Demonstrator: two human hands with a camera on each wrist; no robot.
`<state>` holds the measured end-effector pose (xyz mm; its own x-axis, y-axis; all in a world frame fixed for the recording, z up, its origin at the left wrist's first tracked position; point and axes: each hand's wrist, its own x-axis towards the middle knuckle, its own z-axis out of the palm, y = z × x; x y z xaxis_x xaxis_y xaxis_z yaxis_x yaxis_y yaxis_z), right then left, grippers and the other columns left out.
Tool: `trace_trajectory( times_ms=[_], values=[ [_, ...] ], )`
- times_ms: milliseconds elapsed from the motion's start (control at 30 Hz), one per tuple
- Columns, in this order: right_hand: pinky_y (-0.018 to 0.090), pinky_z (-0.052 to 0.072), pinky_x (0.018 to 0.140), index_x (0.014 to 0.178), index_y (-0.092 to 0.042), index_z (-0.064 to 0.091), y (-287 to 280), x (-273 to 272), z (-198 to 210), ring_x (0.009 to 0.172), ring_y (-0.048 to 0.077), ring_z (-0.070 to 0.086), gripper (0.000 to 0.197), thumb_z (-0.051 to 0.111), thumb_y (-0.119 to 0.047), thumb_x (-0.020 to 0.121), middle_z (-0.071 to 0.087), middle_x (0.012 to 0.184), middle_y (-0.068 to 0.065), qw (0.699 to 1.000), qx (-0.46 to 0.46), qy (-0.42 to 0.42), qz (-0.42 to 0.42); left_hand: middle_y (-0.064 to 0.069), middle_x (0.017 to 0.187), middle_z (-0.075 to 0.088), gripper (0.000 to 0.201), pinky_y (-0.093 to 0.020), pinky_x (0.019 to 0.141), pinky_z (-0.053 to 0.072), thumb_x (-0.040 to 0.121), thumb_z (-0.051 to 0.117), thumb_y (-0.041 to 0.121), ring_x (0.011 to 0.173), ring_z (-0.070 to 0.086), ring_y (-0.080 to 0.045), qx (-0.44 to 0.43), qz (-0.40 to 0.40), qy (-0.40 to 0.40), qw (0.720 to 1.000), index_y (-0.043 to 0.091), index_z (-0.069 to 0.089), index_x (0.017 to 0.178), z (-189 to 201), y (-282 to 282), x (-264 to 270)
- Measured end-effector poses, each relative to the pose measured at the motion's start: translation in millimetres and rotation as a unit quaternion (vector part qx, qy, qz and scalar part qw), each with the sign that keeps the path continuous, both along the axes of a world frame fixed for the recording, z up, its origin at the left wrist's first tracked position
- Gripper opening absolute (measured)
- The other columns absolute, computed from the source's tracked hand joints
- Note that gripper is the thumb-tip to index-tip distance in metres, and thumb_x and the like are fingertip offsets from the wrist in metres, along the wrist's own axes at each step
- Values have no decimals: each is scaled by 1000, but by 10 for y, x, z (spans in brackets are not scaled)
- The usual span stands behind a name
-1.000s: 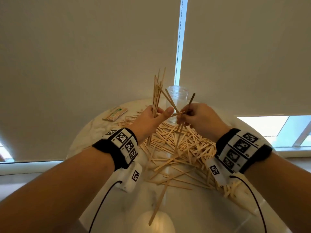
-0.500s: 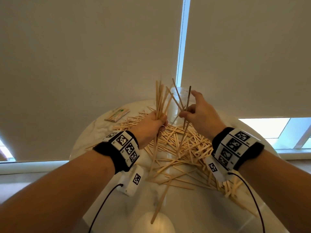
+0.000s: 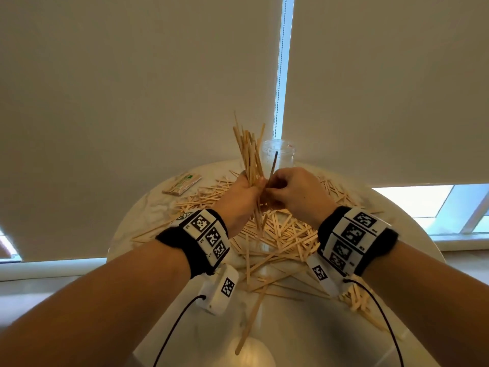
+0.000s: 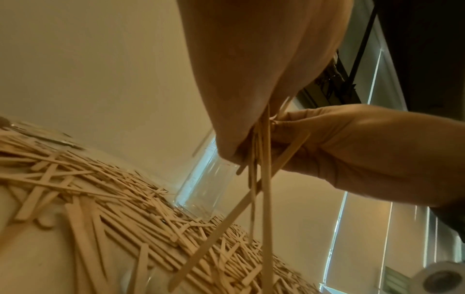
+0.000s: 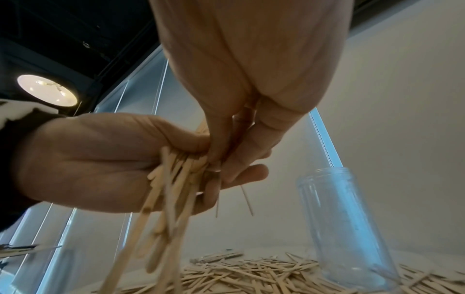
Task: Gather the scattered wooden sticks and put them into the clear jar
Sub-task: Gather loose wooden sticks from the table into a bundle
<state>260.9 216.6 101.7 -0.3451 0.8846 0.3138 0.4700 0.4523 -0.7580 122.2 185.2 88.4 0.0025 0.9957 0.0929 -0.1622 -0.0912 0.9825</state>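
Observation:
My left hand (image 3: 244,193) grips an upright bundle of wooden sticks (image 3: 248,154) above the pile; the sticks fan out over my fist and hang below it (image 5: 166,208). My right hand (image 3: 288,189) meets it from the right and pinches one stick (image 3: 272,166) against the bundle. The clear jar (image 3: 277,154) stands upright and looks empty just behind both hands, also in the wrist views (image 4: 201,189) (image 5: 342,222). Many scattered sticks (image 3: 275,234) lie on the round white table (image 3: 164,207) under my wrists.
A small wrapped packet of sticks (image 3: 182,184) lies at the table's far left. One long stick (image 3: 251,316) points toward the table's near edge. Drawn blinds and a window hang behind the table. A paper roll (image 4: 437,278) shows at the lower right of the left wrist view.
My right hand came down and in from beside the jar to the bundle, carrying its stick. The left hand's bundle has drawn tighter and more upright.

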Motion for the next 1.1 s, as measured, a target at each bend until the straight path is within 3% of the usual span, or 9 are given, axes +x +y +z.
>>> trace_trajectory(
  times_ms=[133, 333, 467, 567, 700, 833, 967, 1033, 1100],
  values=[
    [29, 63, 64, 90, -13, 75, -31, 12, -10, 61, 10, 73, 9, 68, -17, 94, 75, 71, 1, 999, 1, -36, 2, -6, 88, 65, 23, -24, 60, 53, 106, 43, 15, 71, 64, -14, 15, -45, 33, 998, 2, 56, 119, 0, -38, -51],
    [23, 59, 62, 93, -16, 73, -85, -20, 18, 63, 10, 70, 21, 55, -24, 102, 73, 73, -2, 993, 6, -119, 21, -8, 87, 66, 25, -41, 68, 54, 104, 47, 32, 75, 66, -27, 1, -62, 80, 995, 11, 54, 116, -37, -69, -97],
    [21, 38, 57, 82, -21, 61, -47, 20, 107, 66, 11, 56, 24, 64, -42, 94, 60, 73, -6, 961, 116, -242, -68, -5, 87, 58, 31, -26, 53, 43, 104, 46, 33, 57, 48, -11, -10, -46, 53, 998, 11, 53, 126, -105, -42, -103],
    [27, 49, 79, 124, -20, 56, 50, 153, 252, 97, 17, 60, 36, 67, -36, 94, 60, 115, 4, 975, 125, -160, -86, 4, 66, 43, 33, -24, 48, 29, 101, 48, 41, 51, 29, -10, 2, -47, 65, 997, 9, 51, 107, -131, -25, -143],
    [46, 38, 110, 159, -25, 18, 221, 199, 318, 143, 34, 27, 74, 58, -15, 98, 17, 163, 8, 920, 243, -290, -99, 8, 59, 31, 39, -30, 49, 17, 95, 51, 55, 51, 20, -12, -3, -107, 105, 989, 18, 43, 86, -125, -81, -109],
    [44, 46, 102, 132, -20, 53, 334, 238, 316, 125, 31, 47, 31, 51, -30, 103, 63, 127, 0, 895, 278, -342, -68, 4, 64, 44, 36, -26, 47, 21, 98, 51, 48, 49, 25, -10, -8, -117, 107, 987, 13, 47, 92, -150, -87, -101],
    [41, 46, 95, 113, -23, 68, 328, 419, 405, 83, 23, 60, 27, 43, -31, 106, 71, 91, -2, 841, 311, -422, -129, 4, 64, 45, 24, -21, 44, 25, 102, 49, 35, 49, 27, -9, -9, -102, 77, 992, 12, 48, 97, -199, -79, -215],
    [41, 46, 100, 105, -20, 67, 363, 503, 394, 75, 20, 59, 25, 42, -24, 106, 70, 85, -2, 863, 242, -410, -171, 4, 63, 39, 25, -21, 45, 27, 100, 51, 38, 50, 27, -9, -24, -79, 37, 996, 15, 48, 90, -194, -66, -287],
    [34, 54, 79, 110, -16, 67, 335, 493, 357, 78, 17, 62, 25, 42, -19, 104, 72, 102, 0, 944, 109, -280, -136, 3, 64, 33, 27, -23, 46, 25, 97, 53, 42, 52, 25, -10, -35, -82, 1, 996, 19, 49, 84, -179, -67, -324]
  ],
)
